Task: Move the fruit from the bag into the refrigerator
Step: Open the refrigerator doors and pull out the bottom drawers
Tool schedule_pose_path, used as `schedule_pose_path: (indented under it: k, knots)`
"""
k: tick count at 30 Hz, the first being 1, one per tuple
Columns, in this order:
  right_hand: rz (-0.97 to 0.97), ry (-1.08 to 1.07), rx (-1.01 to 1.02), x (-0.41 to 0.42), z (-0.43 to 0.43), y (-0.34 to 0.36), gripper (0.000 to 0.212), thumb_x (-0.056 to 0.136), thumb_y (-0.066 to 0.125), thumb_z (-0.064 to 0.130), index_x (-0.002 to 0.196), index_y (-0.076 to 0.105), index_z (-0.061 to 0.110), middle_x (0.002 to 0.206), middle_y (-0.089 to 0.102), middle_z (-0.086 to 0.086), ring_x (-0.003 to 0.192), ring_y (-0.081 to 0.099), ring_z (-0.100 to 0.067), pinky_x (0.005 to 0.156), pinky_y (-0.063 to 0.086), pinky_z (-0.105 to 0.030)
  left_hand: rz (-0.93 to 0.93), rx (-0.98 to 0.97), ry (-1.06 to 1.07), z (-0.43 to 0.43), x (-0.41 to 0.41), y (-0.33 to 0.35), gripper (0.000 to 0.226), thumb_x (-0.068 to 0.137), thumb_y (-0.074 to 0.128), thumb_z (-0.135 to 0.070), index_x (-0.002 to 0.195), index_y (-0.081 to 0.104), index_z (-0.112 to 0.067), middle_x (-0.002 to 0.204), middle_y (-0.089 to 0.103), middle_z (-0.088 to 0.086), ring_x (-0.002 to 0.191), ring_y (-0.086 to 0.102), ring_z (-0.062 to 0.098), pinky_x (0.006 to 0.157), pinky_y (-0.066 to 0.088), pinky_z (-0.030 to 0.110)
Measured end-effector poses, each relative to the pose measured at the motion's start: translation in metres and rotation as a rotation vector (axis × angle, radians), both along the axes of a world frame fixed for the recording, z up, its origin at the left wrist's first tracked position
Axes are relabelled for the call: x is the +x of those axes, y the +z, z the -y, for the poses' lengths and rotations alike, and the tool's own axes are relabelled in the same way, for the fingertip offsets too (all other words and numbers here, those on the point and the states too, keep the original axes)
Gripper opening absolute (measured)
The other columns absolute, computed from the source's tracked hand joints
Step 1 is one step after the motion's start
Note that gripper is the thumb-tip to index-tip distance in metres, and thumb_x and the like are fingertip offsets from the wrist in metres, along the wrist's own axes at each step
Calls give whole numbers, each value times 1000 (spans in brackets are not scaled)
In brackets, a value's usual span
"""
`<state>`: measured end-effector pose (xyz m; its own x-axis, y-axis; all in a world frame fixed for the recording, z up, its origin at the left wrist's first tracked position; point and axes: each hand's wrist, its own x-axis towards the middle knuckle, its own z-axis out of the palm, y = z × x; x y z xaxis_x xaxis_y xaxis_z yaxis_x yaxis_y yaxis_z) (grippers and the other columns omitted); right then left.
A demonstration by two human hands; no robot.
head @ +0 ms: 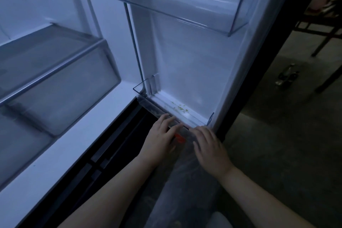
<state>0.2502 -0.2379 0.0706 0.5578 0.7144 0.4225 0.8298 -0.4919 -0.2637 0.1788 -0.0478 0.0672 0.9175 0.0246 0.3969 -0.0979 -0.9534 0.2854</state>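
the refrigerator [77, 98] stands open and takes up most of the view: its glass shelves [55, 57] and the clear drawer below them lie to the left, and the open door [194, 61] rises straight ahead with a clear upper door bin [175, 5] and a low bottom door bin [177, 114]. both look bare, apart from a few greenish flecks on the floor of the bottom one. to the right is dim floor [277, 144], with a chair leg and a bottle well off from the work.

the bag [185, 163] is a thin clear plastic one, lying under and between the forearms, its long axis running from the person's body up toward the foot of the door. its mouth seems to sit just below the lip of the bottom bin. a small orange-red thing [179, 138] shows between the hands; whether it is fruit or a tie i cannot tell. no fruit is plainly visible.

the left hand [162, 135] lies palm down, fingers spread and loosely extended, tips at the bin's lip. the right hand [209, 146] lies likewise on the plastic, just beside it. neither clearly grips anything; they seem to press or part the bag's mouth.

the left hand is nearer the shelves, the right nearer the door's outer edge. the bottom bin lies directly ahead, a short lift over its lip; the shelves need a swing leftward across open room.
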Motion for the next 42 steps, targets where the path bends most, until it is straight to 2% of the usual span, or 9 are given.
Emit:
schedule_pose_path:
  k: [4,10,17,24,28,32,34,38,42]
  knots:
    - [55,9,31,27,13,-17,35,92,47,12,127,46,12,121,51,-6,120,48,-24,106,38,-38,-32,47,3,11,16,2,52,82,52,-36,131,52,-19,131,52,14,128,39,37,103,37,50]
    - [105,57,84,67,29,-18,31,94,44,11,124,49,8,120,46,-6,120,45,-24,114,22,-25,13,101,11,27,48,5,50,82,61,-33,130,53,-21,124,55,14,117,44,37,100,37,50]
    - [110,150,154,117,42,-19,27,91,49,4,117,55,2,112,48,-10,111,49,-27,113,24,-26,52,112,6,41,86,9,48,80,64,-31,126,55,-21,114,57,10,107,46,32,106,30,49]
    - [82,181,173,167,47,-28,27,88,48,5,112,60,0,112,55,-15,114,48,-26,112,31,-33,-57,94,62,56,115,15,59,77,68,-36,131,48,-25,121,56,12,112,43,31,101,36,55]
    - [50,197,209,197,49,-31,25,88,49,7,110,61,3,115,53,-11,116,49,-25,105,39,-36,-122,98,116,67,133,14,73,70,76,-40,135,43,-27,129,53,12,123,39,32,105,32,57]
    - [13,220,267,224,46,-30,25,86,50,3,110,57,6,113,54,-14,118,50,-28,106,38,-35,-130,103,157,74,154,18,77,69,78,-38,137,44,-27,129,53,12,121,43,31,106,32,55]
    - [10,221,290,238,44,-31,22,87,50,1,108,56,6,113,55,-16,119,49,-29,106,39,-36,-158,110,190,79,166,20,71,73,72,-36,138,44,-27,130,53,12,121,45,32,108,31,54]
    - [-14,191,377,261,36,-34,25,84,53,-9,106,55,4,117,56,-20,127,45,-27,107,38,-39,-239,94,260,89,188,26,58,83,38,-37,140,42,-26,133,51,13,122,44,34,108,28,52]
    - [-44,168,414,284,29,-36,30,84,55,-12,109,51,5,123,55,-22,132,41,-28,108,37,-39,-268,176,306,93,213,24,60,84,43,-35,143,38,-25,135,49,14,122,45,35,107,30,53]
